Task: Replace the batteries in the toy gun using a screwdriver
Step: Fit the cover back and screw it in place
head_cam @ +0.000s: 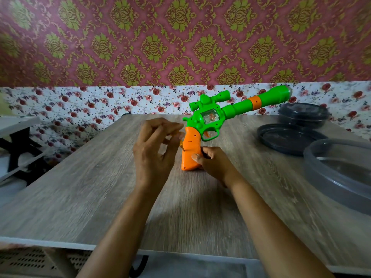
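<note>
Evidently the gun [212, 115] had been stood on end for the job: the butt of its orange grip [190, 155] rested on the desk [100, 187] near the middle, and the green barrel slanted up and away to the right. That pose turned the back edge of the grip toward the left hand [154, 149].

The right hand [212, 161] gripped the lower grip from the right, thumb laid across the near face and fingers wrapped behind, most likely to keep the toy from twisting or tipping under the tool. The left hand's fingers were curled in, pinching a small screwdriver [181, 145]. Only an amber bit of it showed between the fingers and the grip, with its tip at or just beside the grip's rear edge. Whether it sat in a screw was too small to tell.

I would judge this the unscrewing stage, since the grip looked closed.

Well apart to the right lay a dark lid [287, 139] and a clear tub [341, 169], perhaps for loose parts.
</note>
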Demonstrator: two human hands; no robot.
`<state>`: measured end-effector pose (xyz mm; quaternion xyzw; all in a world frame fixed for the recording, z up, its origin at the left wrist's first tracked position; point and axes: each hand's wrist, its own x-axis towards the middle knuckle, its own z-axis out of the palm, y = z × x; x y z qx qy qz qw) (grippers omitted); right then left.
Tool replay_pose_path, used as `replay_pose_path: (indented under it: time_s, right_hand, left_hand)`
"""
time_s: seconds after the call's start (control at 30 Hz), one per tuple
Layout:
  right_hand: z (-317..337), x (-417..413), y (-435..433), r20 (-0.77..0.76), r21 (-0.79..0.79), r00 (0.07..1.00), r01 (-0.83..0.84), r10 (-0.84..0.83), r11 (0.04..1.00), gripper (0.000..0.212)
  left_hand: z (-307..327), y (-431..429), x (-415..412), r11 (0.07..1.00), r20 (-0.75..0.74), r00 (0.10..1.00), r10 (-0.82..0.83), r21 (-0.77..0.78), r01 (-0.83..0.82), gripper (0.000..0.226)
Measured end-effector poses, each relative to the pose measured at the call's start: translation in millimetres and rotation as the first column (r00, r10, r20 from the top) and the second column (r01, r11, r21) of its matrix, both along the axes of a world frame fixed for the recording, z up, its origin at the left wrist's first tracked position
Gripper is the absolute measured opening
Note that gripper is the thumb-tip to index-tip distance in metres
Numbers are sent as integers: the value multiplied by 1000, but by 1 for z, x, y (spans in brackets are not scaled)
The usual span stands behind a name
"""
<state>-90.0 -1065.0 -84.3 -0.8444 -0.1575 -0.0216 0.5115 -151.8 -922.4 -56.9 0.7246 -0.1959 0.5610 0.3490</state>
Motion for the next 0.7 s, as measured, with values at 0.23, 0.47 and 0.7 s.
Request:
replay_pose_path:
  time_s: [0.23,0.47,0.7]
  right_hand:
    - [0,-1,-1,-15,20,1000,-2,3,1000,25]
    - [-1,1,0,-14,19,1000,-5,6,1000,26]
    - [-2,2,0,4,10,1000,7,-7,1000,24]
  left_hand:
    - [1,-2,-1,999,6,999,39,30,-39,33]
    - [0,0,1,1000,-5,1000,13,6,-13,22]
    - [2,-2,-1,999,-19,1000,-4,-53,3,28]
